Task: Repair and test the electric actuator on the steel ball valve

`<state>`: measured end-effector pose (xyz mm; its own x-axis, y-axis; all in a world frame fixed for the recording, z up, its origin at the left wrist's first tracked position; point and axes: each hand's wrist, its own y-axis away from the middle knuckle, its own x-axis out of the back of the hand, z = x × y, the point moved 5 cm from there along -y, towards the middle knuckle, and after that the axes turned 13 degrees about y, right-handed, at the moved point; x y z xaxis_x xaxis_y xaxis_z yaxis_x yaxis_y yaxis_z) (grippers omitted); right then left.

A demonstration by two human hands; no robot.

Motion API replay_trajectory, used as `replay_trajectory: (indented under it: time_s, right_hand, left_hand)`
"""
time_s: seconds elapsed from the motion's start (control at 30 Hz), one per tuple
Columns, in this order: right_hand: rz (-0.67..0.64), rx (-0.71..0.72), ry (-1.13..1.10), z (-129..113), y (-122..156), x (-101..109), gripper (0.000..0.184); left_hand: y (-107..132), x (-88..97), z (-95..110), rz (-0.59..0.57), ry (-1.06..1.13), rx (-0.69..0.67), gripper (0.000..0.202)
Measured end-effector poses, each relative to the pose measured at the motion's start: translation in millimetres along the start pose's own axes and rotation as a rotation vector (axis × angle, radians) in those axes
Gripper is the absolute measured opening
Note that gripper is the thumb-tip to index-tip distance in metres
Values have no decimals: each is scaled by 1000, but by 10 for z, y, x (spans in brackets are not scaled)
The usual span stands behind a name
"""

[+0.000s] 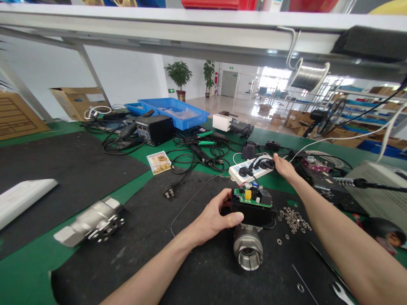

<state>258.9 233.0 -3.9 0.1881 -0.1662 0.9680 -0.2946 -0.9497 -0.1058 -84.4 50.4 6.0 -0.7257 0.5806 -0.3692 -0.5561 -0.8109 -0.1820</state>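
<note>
My left hand (219,214) is wrapped round the black housing of an electric valve actuator (254,214), thumb across its front. A green circuit board (251,198) with a yellow part lies exposed on top of the housing. Below it is a metal ball valve body (248,250), its threaded opening facing me. My right hand (284,166) reaches forward and grips the right end of a white power strip (237,173); some of its fingers are hidden. Black plugs (244,171) sit in the strip's sockets.
Loose washers (294,219) lie right of the valve, with an open-end wrench (341,292) nearer me. Another valve body (89,220) rests at left. Cables, a black soldering station (154,129) and a blue bin (178,112) stand behind. A shelf (190,25) spans overhead.
</note>
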Motion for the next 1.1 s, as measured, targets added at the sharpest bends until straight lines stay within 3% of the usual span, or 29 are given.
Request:
replay_trajectory:
  time_s: [1.1]
  right_hand:
    - [53, 25, 21, -17, 16, 15, 34]
  left_hand:
    - [-13, 9, -8, -24, 5, -2, 57]
